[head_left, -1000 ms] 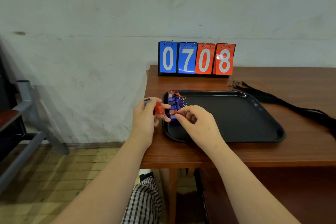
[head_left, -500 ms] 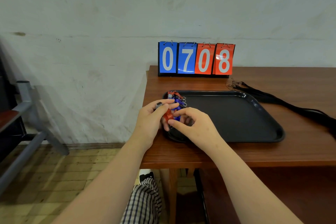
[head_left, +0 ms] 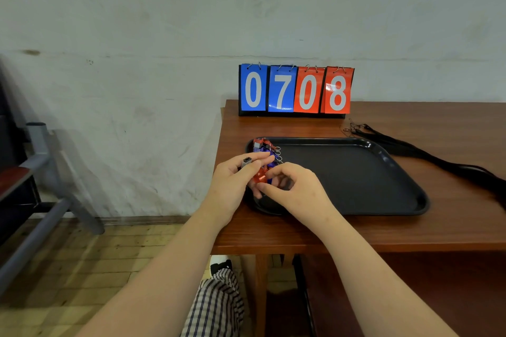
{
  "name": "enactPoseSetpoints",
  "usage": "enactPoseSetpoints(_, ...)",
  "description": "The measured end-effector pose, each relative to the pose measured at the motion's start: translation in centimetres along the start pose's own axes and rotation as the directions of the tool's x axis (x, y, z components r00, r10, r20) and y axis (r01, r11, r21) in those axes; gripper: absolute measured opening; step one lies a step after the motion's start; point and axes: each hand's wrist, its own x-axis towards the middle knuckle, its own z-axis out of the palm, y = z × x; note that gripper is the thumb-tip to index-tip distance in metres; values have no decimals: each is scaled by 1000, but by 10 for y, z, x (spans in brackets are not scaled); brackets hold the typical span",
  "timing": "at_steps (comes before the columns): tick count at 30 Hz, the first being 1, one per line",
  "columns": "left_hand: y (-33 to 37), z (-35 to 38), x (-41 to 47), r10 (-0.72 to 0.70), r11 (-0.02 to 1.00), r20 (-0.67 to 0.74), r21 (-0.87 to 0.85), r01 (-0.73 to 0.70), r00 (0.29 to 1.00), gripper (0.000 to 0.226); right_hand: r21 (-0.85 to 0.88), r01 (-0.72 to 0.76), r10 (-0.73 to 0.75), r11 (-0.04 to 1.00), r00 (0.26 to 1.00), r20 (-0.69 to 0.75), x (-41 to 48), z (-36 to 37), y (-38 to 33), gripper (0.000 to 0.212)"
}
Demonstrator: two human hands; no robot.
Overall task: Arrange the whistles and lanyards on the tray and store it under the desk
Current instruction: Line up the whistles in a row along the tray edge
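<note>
Hands over the tray's left edge

The left hand pinched a red whistle; the right hand curled beside it, its grip unclear, above the tray.

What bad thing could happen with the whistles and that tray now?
The left hand pinches a red whistle over the tray's near-left corner; a slip might drop it off the desk to the floor. The right hand crowds the lined-up whistles and could knock them crooked. The lanyards trail toward the desk's right side and may slide off.
</note>
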Motion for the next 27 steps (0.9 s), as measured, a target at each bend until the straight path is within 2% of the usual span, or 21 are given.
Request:
enactPoseSetpoints(4,-1,0,1,8,1000,-17,19,-8,1000,26,34,-14,14,999,1000,-24,1,-2,-1,14)
enactPoseSetpoints(6,-1,1,1,6,999,-43,-39,-7,999,29,115,-44,51,992,997,-59,0,-6,1,12)
enactPoseSetpoints(8,0,1,3,0,995,-112,-95,-11,994,32,234,-84,109,969,989,-96,-1,-10,2,12)
enactPoseSetpoints(12,-4,0,9,-27,999,-277,-37,18,961,31,404,-134,193,905,975,-109,-1,-17,3,12)
enactPoseSetpoints(13,-5,0,10,-34,999,-289,-29,27,957,31,370,-141,186,918,979,-88,0,-20,3,13)
enactPoseSetpoints(17,-5,0,11,-57,998,-291,-51,44,955,27,54,-103,100,993,994,49,-1,-25,10,17)
enactPoseSetpoints(23,-6,-1,13,-87,995,-306,-69,69,948,26,2,-62,62,998,997,36,-5,-24,14,18)
enactPoseSetpoints(27,-5,-1,12,-84,996,-315,-65,67,945,26,-125,-44,55,991,995,85,-4,-25,16,20)
